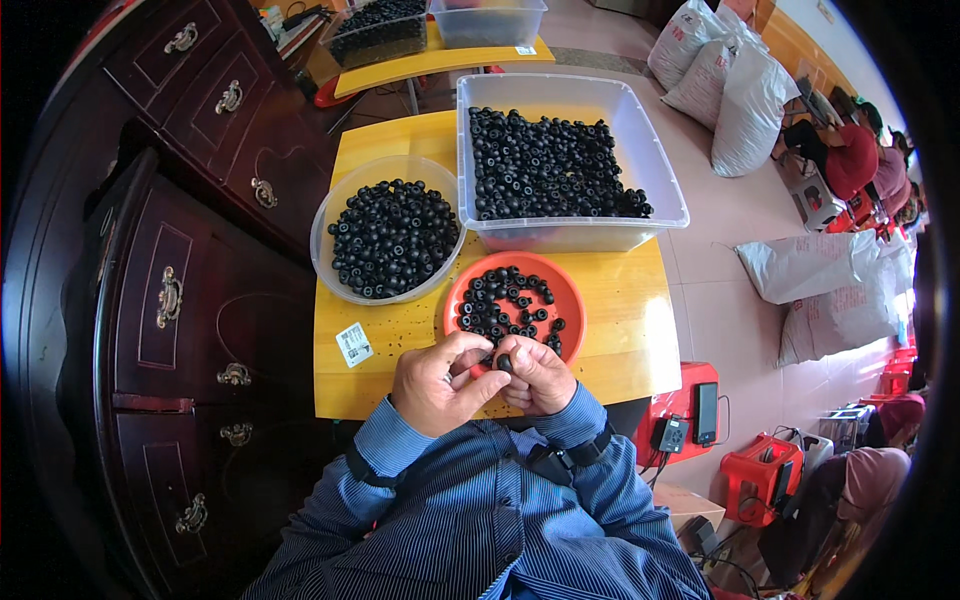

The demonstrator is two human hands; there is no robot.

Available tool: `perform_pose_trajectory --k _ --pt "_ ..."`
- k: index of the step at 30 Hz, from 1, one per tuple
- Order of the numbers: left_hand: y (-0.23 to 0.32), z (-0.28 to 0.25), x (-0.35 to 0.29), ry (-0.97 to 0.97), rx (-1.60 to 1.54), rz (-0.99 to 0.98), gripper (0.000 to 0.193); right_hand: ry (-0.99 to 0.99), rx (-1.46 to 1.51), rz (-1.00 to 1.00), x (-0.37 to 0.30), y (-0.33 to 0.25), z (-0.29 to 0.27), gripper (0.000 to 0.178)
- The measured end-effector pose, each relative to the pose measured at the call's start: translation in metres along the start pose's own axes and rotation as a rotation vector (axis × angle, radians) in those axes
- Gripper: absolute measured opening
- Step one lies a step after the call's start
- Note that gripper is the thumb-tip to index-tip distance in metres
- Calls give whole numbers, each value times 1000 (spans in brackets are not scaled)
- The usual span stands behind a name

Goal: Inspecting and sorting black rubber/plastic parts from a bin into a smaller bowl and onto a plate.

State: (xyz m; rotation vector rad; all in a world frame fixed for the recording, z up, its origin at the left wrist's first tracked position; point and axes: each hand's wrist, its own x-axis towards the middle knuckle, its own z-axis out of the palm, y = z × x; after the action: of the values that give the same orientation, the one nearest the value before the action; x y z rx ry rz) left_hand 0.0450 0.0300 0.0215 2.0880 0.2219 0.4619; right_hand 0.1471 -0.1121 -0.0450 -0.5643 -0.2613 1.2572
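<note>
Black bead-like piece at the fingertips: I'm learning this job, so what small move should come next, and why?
Probably ease the left hand and right hand slightly forward over the orange plate: the black bead-like piece is between their fingertips by the plate's near rim, so a slip might miss it.

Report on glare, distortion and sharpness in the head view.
Head view: glare whitens the right part of the yellow table; head view: the dark cabinet bows near the blackened rim; head view: the left hand and right hand look fairly sharp, but the black piece shows little detail.
</note>
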Motion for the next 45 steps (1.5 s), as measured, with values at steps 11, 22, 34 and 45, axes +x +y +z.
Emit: perform_pose_trajectory --k 11,22,34,45 --pt "-12 3 -7 -102 -350 -53 22 -61 5 16 -2 0 3 24" --pt "-8 1 -2 -124 -280 -110 22 73 -23 69 0 3 9 24" --pt "1 -39 33 265 184 14 44 203 543 -44 2 -9 3 46" --pt "-6 29 2 -90 284 67 27 134 414 -49 5 -6 10 59"
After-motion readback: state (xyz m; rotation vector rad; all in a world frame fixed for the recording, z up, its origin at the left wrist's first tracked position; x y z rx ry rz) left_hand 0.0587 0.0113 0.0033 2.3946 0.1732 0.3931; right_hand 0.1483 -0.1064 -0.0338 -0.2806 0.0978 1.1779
